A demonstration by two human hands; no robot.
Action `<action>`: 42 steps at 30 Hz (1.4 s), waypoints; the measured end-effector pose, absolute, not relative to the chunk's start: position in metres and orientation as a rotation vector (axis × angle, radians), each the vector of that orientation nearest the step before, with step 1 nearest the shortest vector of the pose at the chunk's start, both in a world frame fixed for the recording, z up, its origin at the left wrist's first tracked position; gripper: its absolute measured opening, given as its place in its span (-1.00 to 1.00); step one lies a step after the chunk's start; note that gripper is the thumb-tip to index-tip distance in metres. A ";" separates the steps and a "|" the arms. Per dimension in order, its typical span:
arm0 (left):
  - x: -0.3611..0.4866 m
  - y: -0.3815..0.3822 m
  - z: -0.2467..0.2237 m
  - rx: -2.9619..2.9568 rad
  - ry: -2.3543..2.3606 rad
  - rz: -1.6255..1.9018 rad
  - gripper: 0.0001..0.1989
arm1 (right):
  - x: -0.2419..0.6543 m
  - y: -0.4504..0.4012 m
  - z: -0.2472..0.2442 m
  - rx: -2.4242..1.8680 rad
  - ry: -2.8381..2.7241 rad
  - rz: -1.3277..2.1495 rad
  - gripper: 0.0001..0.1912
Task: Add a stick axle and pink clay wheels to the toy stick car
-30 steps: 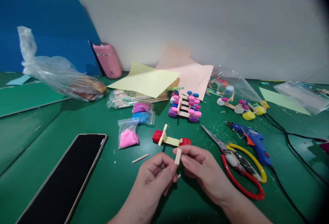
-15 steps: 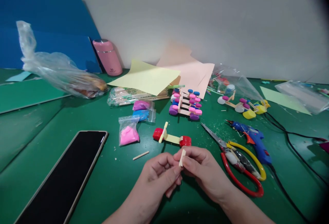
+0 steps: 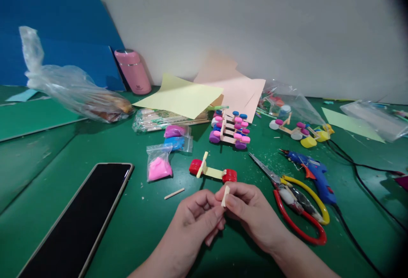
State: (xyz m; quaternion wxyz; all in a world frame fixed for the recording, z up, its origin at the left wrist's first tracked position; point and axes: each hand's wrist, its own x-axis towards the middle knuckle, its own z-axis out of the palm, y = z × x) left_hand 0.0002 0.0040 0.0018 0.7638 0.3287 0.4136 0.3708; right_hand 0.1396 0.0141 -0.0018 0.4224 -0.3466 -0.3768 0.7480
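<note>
Between my right hand's [image 3: 251, 210] thumb and forefinger is a short, pale wooden stick piece [image 3: 225, 196], held nearly upright. The closed fingertips of my left hand [image 3: 199, 218] pinch at its lower end, where the contact is partly hidden. Just beyond my hands lies a small craft-stick model [image 3: 213, 172] with red wheels and an upright pale bar. A loose short stick [image 3: 174, 194] rests on the table left of it.
Large scissors [image 3: 287, 201] with red and yellow handles and a blue glue gun [image 3: 314, 174] lie to the right. A phone [image 3: 76, 222] is at left. Bagged pink clay [image 3: 160, 168] and several finished wheeled models [image 3: 229, 129] stand farther back. A pink flask [image 3: 134, 72] stands near the wall.
</note>
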 end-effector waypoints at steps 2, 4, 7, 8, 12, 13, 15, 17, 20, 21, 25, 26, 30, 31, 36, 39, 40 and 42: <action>0.000 0.004 0.002 0.711 0.904 0.810 -0.83 | 0.140 0.014 -0.002 -0.877 -0.944 1.874 -0.81; 0.000 0.004 0.002 0.709 0.900 0.815 -0.83 | 0.140 0.014 -0.002 -0.886 -0.946 1.873 -0.80; 0.000 0.003 0.001 0.714 0.892 0.812 -0.83 | 0.140 0.014 -0.002 -0.887 -0.951 1.869 -0.80; 0.000 0.003 0.000 0.716 0.892 0.811 -0.83 | 0.140 0.014 -0.002 -0.884 -0.953 1.870 -0.80; 0.001 0.004 -0.001 0.718 0.888 0.814 -0.84 | 0.140 0.015 -0.001 -0.872 -0.958 1.875 -0.81; 0.001 0.004 -0.001 0.718 0.886 0.813 -0.84 | 0.140 0.015 -0.002 -0.867 -0.959 1.874 -0.81; 0.000 0.003 -0.001 0.719 0.885 0.809 -0.84 | 0.139 0.014 -0.002 -0.854 -0.956 1.874 -0.82; 0.000 0.003 -0.001 0.726 0.888 0.804 -0.84 | 0.139 0.014 -0.002 -0.843 -0.948 1.877 -0.83; -0.001 0.003 0.001 0.745 0.907 0.797 -0.83 | 0.139 0.014 -0.003 -0.853 -0.923 1.875 -0.84; -0.001 0.003 0.001 0.755 0.922 0.797 -0.83 | 0.140 0.014 -0.004 -0.858 -0.907 1.877 -0.83; 0.001 0.004 0.003 0.859 1.026 0.841 -0.82 | 0.142 0.013 -0.006 -0.860 -0.851 1.888 -0.80; 0.001 0.005 0.004 0.892 1.049 0.853 -0.81 | 0.142 0.013 -0.006 -0.865 -0.852 1.882 -0.81; 0.002 0.005 0.004 0.957 1.069 0.847 -0.80 | 0.143 0.013 -0.006 -0.895 -0.889 1.826 -0.87; 0.002 0.005 0.003 0.963 1.066 0.840 -0.79 | 0.143 0.013 -0.006 -0.898 -0.895 1.819 -0.87; 0.002 0.003 0.004 0.958 1.057 0.838 -0.80 | 0.142 0.013 -0.007 -0.895 -0.899 1.830 -0.87; 0.002 0.004 0.006 0.955 1.067 0.843 -0.82 | 0.142 0.013 -0.009 -0.912 -0.883 1.842 -0.86; 0.002 0.004 0.006 0.956 1.071 0.847 -0.83 | 0.142 0.013 -0.010 -0.921 -0.875 1.847 -0.84; 0.003 0.005 0.007 0.963 1.087 0.864 -0.84 | 0.143 0.013 -0.010 -0.935 -0.868 1.846 -0.79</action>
